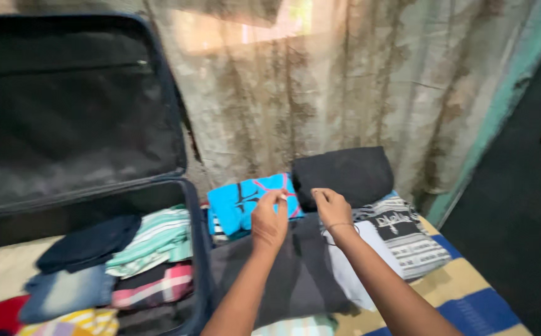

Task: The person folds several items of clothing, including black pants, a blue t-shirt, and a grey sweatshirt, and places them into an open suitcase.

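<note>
Both hands pinch soft cloth: left hand (269, 219) the bright blue folded garment (245, 202), right hand (332, 208) the dark grey folded fabric (345, 175) at one o'clock.

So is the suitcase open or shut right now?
Open: the suitcase lid stands upright against the wall, and folded clothes lie inside.

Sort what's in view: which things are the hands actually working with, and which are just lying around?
In hand:
- left hand and right hand, fingers pinching near the dark folded garment
- bright blue printed garment
- grey cloth under the wrists

Lying about:
- open suitcase with folded clothes
- grey patterned garment
- striped bedsheet
</note>
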